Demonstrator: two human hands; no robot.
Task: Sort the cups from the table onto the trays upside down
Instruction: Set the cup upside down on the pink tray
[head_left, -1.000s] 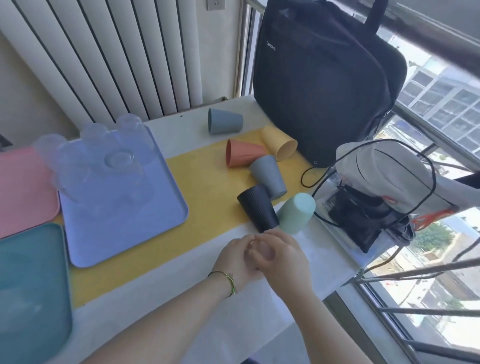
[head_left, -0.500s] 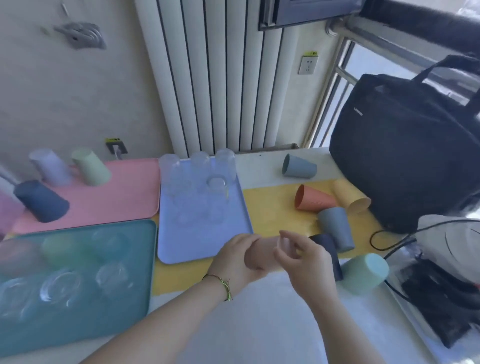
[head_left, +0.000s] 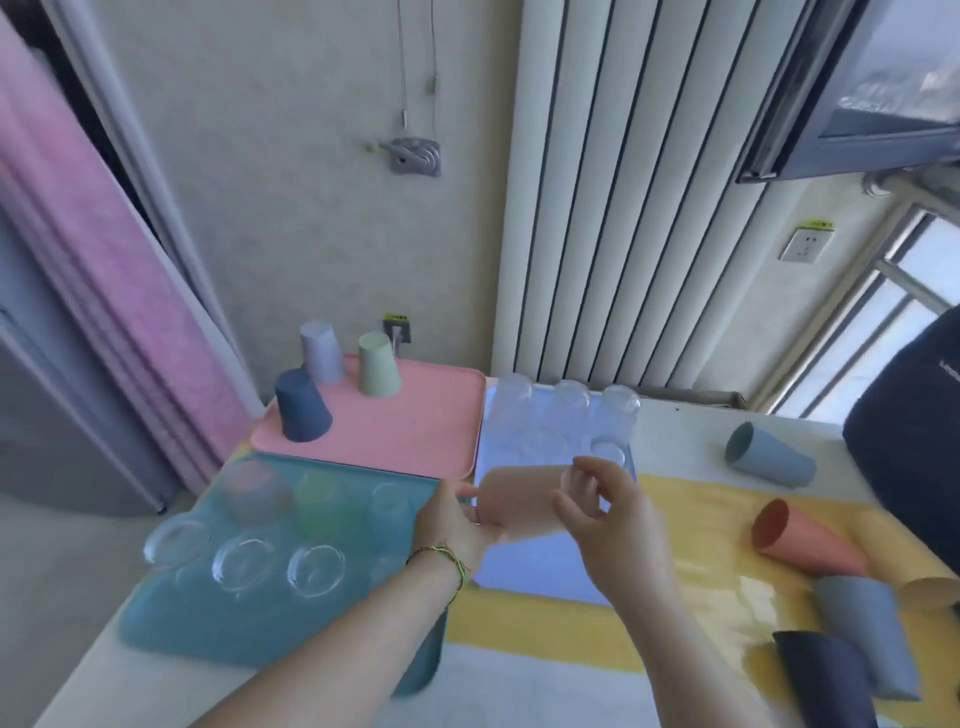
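Crowding teal tray (head_left: 171, 639) near pink cup (head_left: 519, 499): glasses (head_left: 316, 569)

I can read no text from here. The nearest thing to a sign is a small yellow sticker (head_left: 819, 224) above the white wall socket (head_left: 805, 245) to the right of the radiator. It has dark marks on it, but they are too small and soft to make out. A second yellow sticker (head_left: 395, 317) sits over the dark socket (head_left: 399, 332) on the wall behind the pink tray (head_left: 415, 441), and its print is just as illegible. On the black bag (head_left: 904, 467) at the right edge I see a scrap of white lettering (head_left: 954, 370), blurred and cut off by the frame, so I cannot tell what it spells.
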